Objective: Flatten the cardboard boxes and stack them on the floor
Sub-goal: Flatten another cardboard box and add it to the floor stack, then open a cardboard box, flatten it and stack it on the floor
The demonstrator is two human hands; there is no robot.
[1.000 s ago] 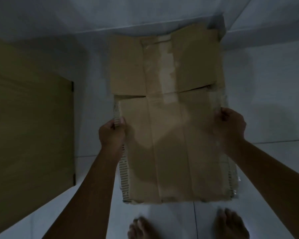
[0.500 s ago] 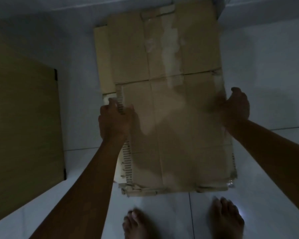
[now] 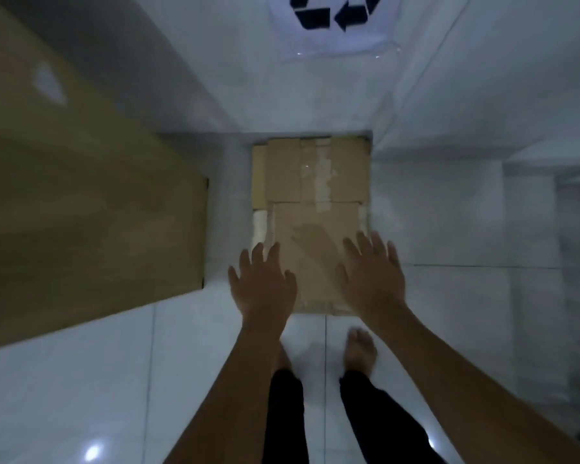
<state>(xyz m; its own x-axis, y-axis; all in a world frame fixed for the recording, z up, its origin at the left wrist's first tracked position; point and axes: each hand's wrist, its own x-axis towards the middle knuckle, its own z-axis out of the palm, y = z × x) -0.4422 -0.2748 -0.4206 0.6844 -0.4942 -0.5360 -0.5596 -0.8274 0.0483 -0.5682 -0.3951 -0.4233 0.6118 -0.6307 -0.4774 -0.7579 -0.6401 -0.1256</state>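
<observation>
On the white tiled floor [image 3: 449, 329], against the wall, the flattened brown cardboard boxes [image 3: 310, 202] lie stacked, long axis pointing away from the person. Left hand [image 3: 265, 289] and right hand [image 3: 374, 279] hover above the near end, fingers spread, holding nothing. Stacking looks done for these boxes.

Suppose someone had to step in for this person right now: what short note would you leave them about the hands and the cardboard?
Left hand: open, fingers spread, holding nothing, over the near left edge of the cardboard.
Right hand: open, fingers spread, holding nothing, over the near right part.
Flattened cardboard boxes: lying flat in a pile on the white tiled floor, far end against the wall, beside a wooden panel. A recycling sign hangs on the wall above.
Done: this piece is flat and on the stack.
Left: no other boxes are in view; look around for any more.
</observation>
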